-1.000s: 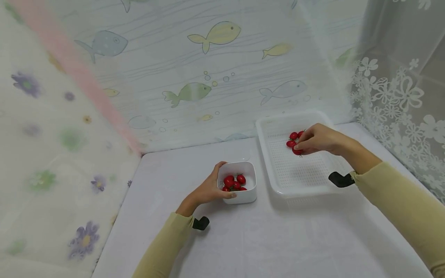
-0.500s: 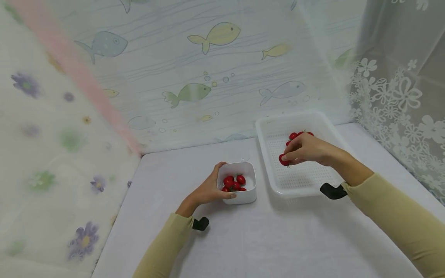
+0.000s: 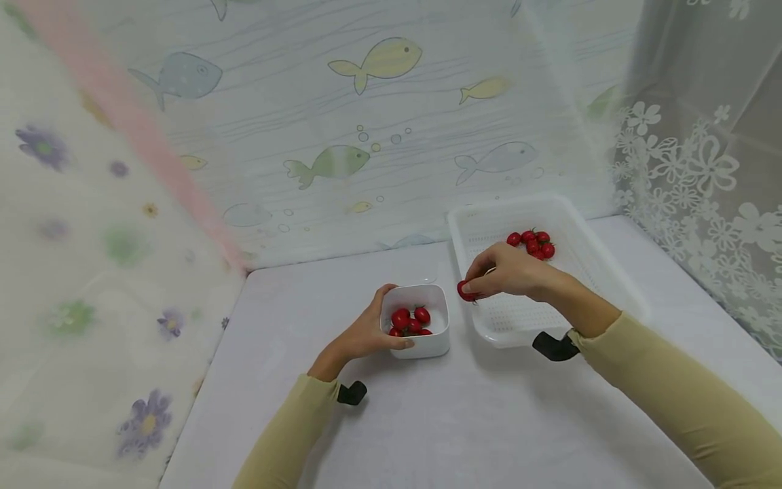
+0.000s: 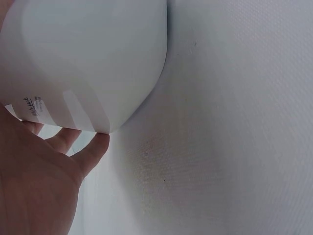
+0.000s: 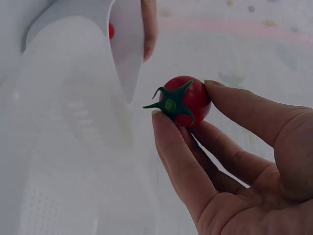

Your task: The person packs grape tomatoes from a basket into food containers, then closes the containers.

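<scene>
Near the middle of the head view, the right hand pinches a cherry tomato between thumb and fingertips, holding it in the air over the left rim of the white perforated tray, between that tray and the small white bowl. The right wrist view shows the same cherry tomato close up, red with its green star-shaped calyx facing the camera, the thumb beneath it and the fingertips on its right side.

The left hand grips the bowl from its left side, thumb over the near edge and fingers curled round the far wall. In the left wrist view the bowl's rounded outer wall fills the upper left of the frame, with fingertips tucked under it; a small printed label sits on that wall, too blurred to read. The bowl holds several cherry tomatoes.

A cluster of further cherry tomatoes lies in the far part of the tray, toward the upper right of the frame. Both containers stand on the white surface, just beside one another. A fish-patterned curtain hangs behind them
</scene>
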Available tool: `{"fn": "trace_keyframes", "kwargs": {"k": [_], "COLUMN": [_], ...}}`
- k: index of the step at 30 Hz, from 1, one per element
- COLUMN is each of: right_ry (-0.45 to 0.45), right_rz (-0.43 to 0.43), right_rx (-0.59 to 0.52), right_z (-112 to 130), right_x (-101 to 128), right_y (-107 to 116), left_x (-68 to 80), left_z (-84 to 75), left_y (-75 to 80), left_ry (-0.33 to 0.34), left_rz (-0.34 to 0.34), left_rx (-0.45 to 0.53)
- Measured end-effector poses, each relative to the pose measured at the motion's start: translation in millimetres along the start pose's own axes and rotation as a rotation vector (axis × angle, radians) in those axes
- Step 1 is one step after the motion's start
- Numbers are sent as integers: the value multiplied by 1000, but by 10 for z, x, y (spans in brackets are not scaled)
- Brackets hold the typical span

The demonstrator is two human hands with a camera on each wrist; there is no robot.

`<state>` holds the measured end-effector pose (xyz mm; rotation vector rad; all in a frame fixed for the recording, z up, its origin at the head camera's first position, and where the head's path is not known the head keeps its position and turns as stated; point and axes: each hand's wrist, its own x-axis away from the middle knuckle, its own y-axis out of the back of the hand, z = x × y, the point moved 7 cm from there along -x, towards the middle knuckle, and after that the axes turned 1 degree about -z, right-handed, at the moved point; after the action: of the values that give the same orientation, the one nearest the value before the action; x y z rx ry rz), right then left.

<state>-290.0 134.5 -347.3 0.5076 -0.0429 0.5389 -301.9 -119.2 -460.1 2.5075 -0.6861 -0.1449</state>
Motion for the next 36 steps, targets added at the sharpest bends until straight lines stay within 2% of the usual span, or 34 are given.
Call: {"fn": "trace_keyframes", "kwargs": {"k": [5,14,22,28,36], "right_ry": [25,74,88,61,77], "right_rz": [-2,-70,-155,-215,-289], "right_rx": [26,150,288,395,467], "right_z": [90,202,135,103,83], "right_x": [-156,-382,-602,-777,-895], "right_y": [-250,-628,-835,-1003,-1110], "left_x": [10,10,-1,-5,-1], "left_z": [-1,28,51,70,64], "left_y": [9,-1,16,17,25], "left_ry": [14,-17,-16,-22,-21], "left_rz": [0,16,12,20,14], "left_rx": [-6,35,10,21,24]}}
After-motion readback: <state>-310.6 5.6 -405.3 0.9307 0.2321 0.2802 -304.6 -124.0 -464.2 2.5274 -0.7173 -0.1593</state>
